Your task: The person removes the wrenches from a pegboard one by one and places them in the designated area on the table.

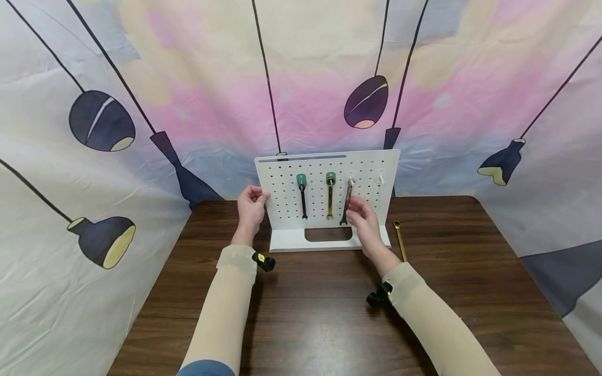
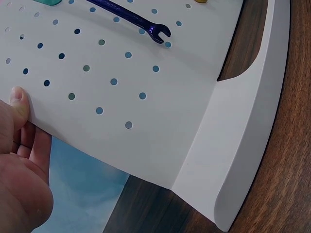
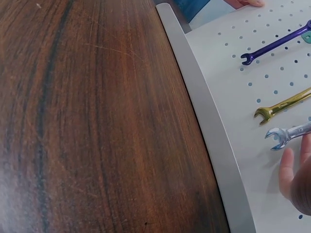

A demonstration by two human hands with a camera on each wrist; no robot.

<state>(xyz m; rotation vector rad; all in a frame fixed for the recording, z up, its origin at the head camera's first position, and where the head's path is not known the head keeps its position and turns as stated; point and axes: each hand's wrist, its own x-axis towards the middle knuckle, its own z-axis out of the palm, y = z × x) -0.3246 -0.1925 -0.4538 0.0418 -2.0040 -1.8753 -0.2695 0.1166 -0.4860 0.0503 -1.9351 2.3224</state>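
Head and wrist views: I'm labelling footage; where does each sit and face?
Head: on the head, facing forward and down at the pegboard; left hand, right hand, sleeves show.
Left wrist: on it, facing the pegboard's left part; left hand.
Right wrist: on it, facing table and pegboard; parts of both hands.
Wrist views share the purple wrench.

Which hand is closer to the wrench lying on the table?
Right: the right hand is just left of that gold wrench; the left hand, farther left, pinches the white pegboard.
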